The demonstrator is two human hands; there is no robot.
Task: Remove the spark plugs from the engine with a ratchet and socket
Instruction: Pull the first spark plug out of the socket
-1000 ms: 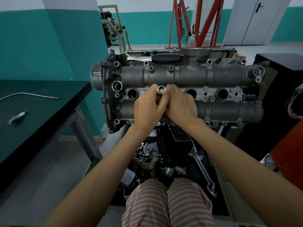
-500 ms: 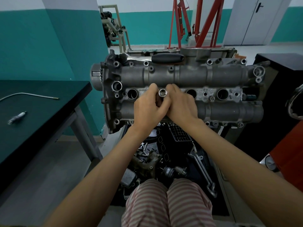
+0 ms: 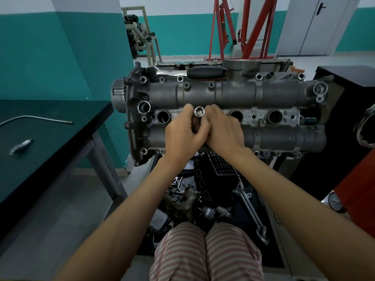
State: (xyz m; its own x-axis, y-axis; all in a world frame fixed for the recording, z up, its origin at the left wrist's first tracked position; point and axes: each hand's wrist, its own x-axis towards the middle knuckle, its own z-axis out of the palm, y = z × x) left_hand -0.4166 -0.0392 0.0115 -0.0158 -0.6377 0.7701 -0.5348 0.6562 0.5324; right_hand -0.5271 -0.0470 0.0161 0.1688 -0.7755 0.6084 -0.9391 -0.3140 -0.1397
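while both my hands crowd together over the middle of the engine [image 3: 223, 94], my left hand [image 3: 182, 134] and right hand [image 3: 223, 132] each curl their fingers round the socket [image 3: 199, 112], pinching it from either side. it stands upright over the second plug hole from the left, open end facing up at me. ratchet [image 3: 194, 72] lies along the far edge of the engine. one spark plug [image 3: 20, 147] lies on the dark table [image 3: 50, 128] to the left, well apart.
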